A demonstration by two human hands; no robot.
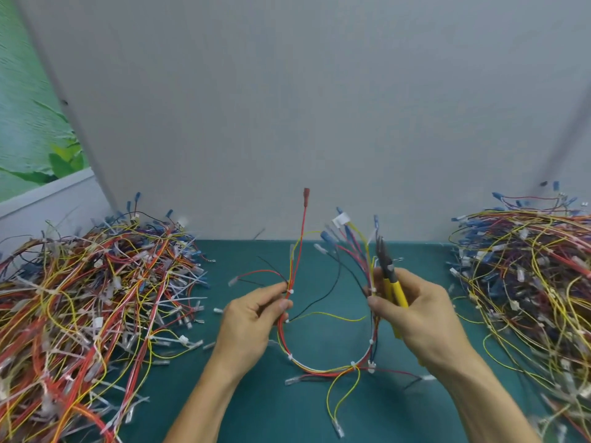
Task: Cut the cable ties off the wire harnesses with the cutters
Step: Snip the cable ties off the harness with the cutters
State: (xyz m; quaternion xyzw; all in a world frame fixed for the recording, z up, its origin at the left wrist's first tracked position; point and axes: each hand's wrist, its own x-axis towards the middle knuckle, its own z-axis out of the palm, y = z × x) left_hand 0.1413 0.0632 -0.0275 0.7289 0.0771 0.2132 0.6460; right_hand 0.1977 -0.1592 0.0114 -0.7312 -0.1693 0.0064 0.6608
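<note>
Left hand [252,314] pinches harness [319,371]; right hand [419,318] grips cutters [399,295] and harness. Mat [271,410] shows between left pile [80,298], right pile [527,282].

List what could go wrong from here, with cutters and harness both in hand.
1. The right hand grips the cutters and the wire harness together, with the tips up among the blue-ended wires; they could nick insulation.
2. The white cable ties sit tight on thin wires, so a cut may catch a wire.
3. The left hand only pinches the loop; loose branches trail near the right pile and may snag.
</note>
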